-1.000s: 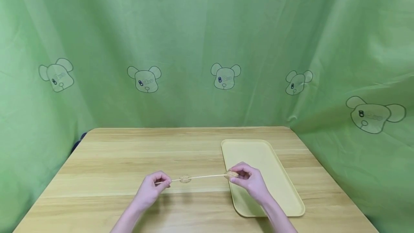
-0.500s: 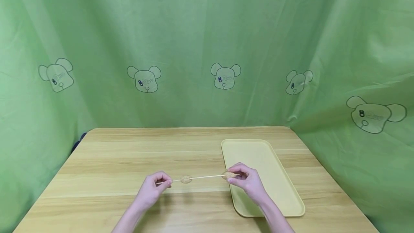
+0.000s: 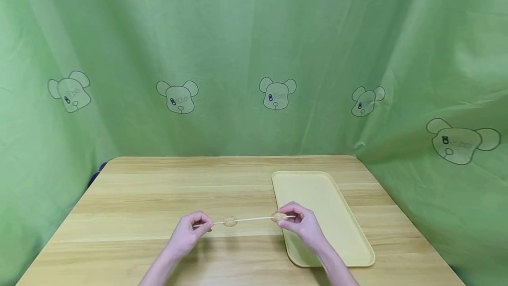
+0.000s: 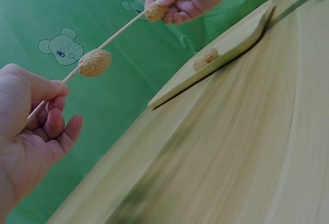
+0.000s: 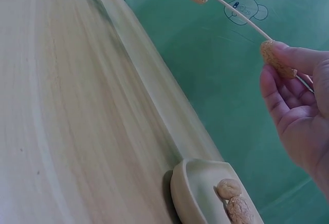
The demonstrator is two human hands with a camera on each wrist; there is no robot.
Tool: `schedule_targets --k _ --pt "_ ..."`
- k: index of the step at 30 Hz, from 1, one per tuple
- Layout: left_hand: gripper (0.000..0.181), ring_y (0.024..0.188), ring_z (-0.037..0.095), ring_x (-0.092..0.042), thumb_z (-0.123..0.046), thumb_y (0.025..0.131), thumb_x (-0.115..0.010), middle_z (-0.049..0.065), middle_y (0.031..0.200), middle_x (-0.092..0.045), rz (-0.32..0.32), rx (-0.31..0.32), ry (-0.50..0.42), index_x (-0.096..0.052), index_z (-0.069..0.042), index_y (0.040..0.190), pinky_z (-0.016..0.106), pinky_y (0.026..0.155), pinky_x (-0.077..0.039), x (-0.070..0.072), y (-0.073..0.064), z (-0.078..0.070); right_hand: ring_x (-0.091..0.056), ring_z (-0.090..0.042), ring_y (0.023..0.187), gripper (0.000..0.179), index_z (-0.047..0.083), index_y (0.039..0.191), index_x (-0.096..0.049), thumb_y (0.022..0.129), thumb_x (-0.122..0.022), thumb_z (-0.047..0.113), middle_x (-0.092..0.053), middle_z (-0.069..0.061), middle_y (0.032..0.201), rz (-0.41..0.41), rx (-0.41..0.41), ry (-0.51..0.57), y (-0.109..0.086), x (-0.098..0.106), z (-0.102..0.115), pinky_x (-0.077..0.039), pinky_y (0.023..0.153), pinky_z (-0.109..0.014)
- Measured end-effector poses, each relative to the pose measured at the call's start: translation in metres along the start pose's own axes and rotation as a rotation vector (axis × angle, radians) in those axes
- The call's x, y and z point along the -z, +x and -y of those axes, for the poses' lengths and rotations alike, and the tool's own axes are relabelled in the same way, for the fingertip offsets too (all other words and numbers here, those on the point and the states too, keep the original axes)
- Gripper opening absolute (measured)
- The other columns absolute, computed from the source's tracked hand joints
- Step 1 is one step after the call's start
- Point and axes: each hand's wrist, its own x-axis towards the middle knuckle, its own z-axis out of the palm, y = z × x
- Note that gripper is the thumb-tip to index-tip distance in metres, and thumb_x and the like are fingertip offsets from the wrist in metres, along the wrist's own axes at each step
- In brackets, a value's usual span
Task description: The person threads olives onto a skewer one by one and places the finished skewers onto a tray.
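Note:
A thin wooden skewer (image 3: 254,219) is held roughly level above the table between both hands. My left hand (image 3: 188,233) pinches its left end between thumb and fingers. Close to that hand, a wrinkled, light-brown oval ball (image 4: 95,62) is threaded on the stick. Near the other end sits a second wrinkled ball (image 5: 277,59), gripped between the thumb and fingers of my right hand (image 3: 303,224). The skewer's tip shows past this ball on the right. A bare length of stick separates the two balls.
A pale yellow rectangular tray (image 3: 329,215) lies on the wooden table (image 3: 178,180) at the right, partly under my right hand and forearm. Loose wrinkled balls (image 5: 239,208) lie in it, hidden in the head view. A green curtain (image 3: 226,122) surrounds the table.
The right-hand ball has slid a little left along the skewer, my right hand moving with it, and more of the tip shows. The left hand and its ball have shifted slightly right.

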Motion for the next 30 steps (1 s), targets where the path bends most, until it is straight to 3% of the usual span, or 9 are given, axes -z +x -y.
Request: schedule_targets --k 4,11,16,21,26,30 --pt "0.014 0.077 0.015 -0.06 -0.001 0.086 -0.059 0.008 0.082 -0.059 0.011 0.012 -0.005 -0.057 0.013 0.089 0.027 0.076 -0.052 0.001 0.0 -0.001 -0.061 -0.009 0.081 0.033 -0.02 0.102 -0.051 0.076 -0.067 -0.008 -0.062 0.003 0.09 -0.003 -0.037 0.025 -0.001 0.0 0.002 -0.052 0.073 -0.02" --pt "0.016 0.078 0.015 -0.06 -0.001 0.086 -0.059 0.006 0.082 -0.059 0.01 0.014 -0.009 -0.057 0.014 0.09 0.026 0.076 -0.051 0.003 0.001 -0.001 -0.062 -0.008 0.083 0.041 -0.024 0.109 -0.039 0.078 -0.062 -0.011 -0.062 0.001 0.096 -0.005 -0.042 0.174 -0.001 -0.003 0.001 -0.052 0.073 -0.021" --pt "0.017 0.076 0.012 -0.059 -0.001 0.087 -0.059 0.002 0.08 -0.059 0.007 -0.01 -0.009 -0.057 0.015 0.09 0.027 0.075 -0.052 0.005 0.001 -0.002 -0.063 -0.01 0.081 0.023 -0.014 0.102 -0.051 0.08 -0.057 -0.014 -0.064 -0.003 0.093 0.008 -0.004 0.332 -0.002 -0.008 -0.002 -0.053 0.071 -0.022" --pt "0.016 0.077 0.013 -0.059 -0.002 0.087 -0.059 0.003 0.081 -0.059 -0.002 0.002 -0.016 -0.057 0.014 0.09 0.03 0.076 -0.052 0.006 0.001 -0.003 -0.062 -0.011 0.083 0.027 0.001 0.101 -0.058 0.082 -0.051 -0.017 -0.064 -0.005 0.096 0.027 0.044 0.48 -0.001 -0.013 -0.004 -0.052 0.073 -0.021" --pt "0.017 0.077 0.011 -0.059 -0.001 0.087 -0.058 0.01 0.082 -0.06 -0.002 0.002 -0.025 -0.056 0.015 0.09 0.028 0.077 -0.051 0.004 0.001 -0.005 -0.061 -0.011 0.083 0.032 0.003 0.101 -0.06 0.081 -0.049 -0.019 -0.064 -0.005 0.098 0.019 0.069 0.516 0.0 -0.015 -0.004 -0.051 0.074 -0.021" --pt "0.017 0.076 0.01 -0.059 -0.001 0.087 -0.058 0.007 0.082 -0.061 0.011 -0.009 -0.033 -0.056 0.016 0.089 0.027 0.076 -0.052 0.002 0.001 -0.005 -0.061 -0.012 0.083 0.033 0.003 0.101 -0.061 0.081 -0.049 -0.02 -0.064 -0.005 0.099 0.033 0.088 0.535 0.001 -0.014 -0.002 -0.051 0.074 -0.021"
